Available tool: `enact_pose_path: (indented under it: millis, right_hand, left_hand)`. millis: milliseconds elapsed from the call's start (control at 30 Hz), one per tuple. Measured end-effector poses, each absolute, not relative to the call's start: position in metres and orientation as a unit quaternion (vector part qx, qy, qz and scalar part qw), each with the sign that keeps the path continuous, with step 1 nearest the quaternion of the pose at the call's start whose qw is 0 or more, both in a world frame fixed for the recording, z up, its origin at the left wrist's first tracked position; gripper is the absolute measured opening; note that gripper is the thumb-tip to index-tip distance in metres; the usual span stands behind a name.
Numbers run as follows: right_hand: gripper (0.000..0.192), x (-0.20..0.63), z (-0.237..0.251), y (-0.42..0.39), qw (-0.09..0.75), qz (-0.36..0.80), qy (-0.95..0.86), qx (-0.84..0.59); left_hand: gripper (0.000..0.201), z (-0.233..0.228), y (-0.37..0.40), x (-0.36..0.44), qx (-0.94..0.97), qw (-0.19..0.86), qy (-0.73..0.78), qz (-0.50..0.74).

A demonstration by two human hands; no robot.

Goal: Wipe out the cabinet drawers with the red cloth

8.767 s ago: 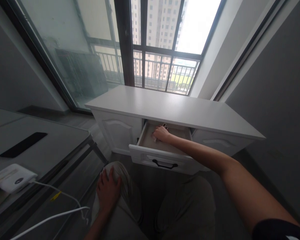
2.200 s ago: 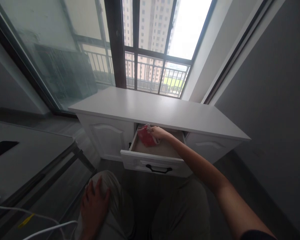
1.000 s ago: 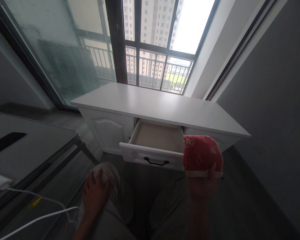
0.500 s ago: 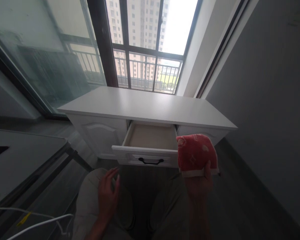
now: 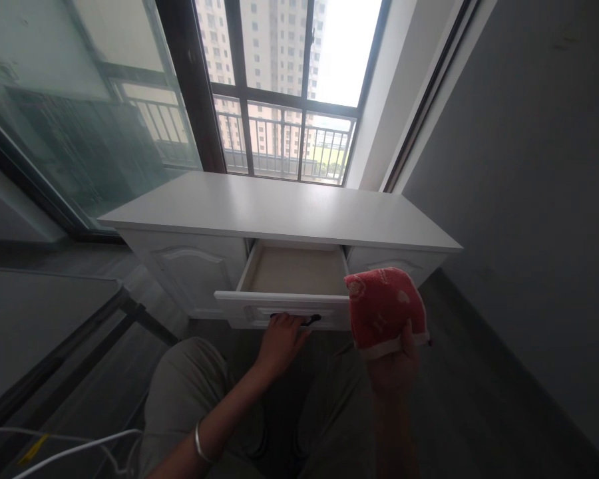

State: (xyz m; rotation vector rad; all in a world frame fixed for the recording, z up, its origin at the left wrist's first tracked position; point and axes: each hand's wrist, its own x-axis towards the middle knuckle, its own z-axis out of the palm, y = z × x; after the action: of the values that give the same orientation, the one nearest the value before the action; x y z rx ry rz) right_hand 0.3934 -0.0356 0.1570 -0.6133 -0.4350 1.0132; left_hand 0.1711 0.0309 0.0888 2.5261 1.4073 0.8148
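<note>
A low white cabinet (image 5: 279, 209) stands under the window, its middle drawer (image 5: 289, 273) pulled out and bare inside. My left hand (image 5: 282, 339) reaches forward, fingers on the drawer's black handle (image 5: 312, 319). My right hand (image 5: 397, 362) is raised to the right of the drawer front and grips a folded red cloth (image 5: 384, 306) with pale patterns and a white edge. My knees in grey trousers (image 5: 190, 392) are below.
A dark-framed window with a balcony railing (image 5: 279, 143) is behind the cabinet. A grey wall (image 5: 529, 199) runs along the right. At the left are a sliding glass door (image 5: 54, 120), a dark metal frame (image 5: 80, 346) and white cables (image 5: 54, 446).
My right hand took the red cloth out of the drawer and lifted it to the right. My left hand left my knee and reached to the drawer handle.
</note>
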Motion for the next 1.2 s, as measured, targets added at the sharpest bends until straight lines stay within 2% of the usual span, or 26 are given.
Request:
enact_pose_path:
  millis: [133, 333, 500, 767, 1200]
  right_hand:
    - [0.040, 0.392, 0.152, -0.033, 0.803, 0.479, -0.185, -0.302]
    - [0.038, 0.394, 0.146, -0.033, 0.799, 0.473, -0.165, -0.332]
    - [0.037, 0.393, 0.143, -0.029, 0.802, 0.467, -0.195, -0.316]
    - [0.043, 0.387, 0.137, -0.024, 0.795, 0.475, -0.225, -0.303]
    - [0.040, 0.398, 0.134, -0.035, 0.798, 0.469, -0.192, -0.326]
  left_hand:
    - [0.027, 0.079, 0.036, 0.184, 0.848, 0.047, 0.467, 0.247]
    - [0.035, 0.045, 0.043, 0.196, 0.804, -0.037, 0.476, 0.354]
    - [0.036, 0.030, 0.045, 0.204, 0.772, -0.043, 0.496, 0.395]
    - [0.039, 0.028, 0.067, 0.205, 0.766, -0.094, 0.499, 0.393]
    - [0.039, 0.038, 0.147, 0.213, 0.778, -0.066, 0.503, 0.369]
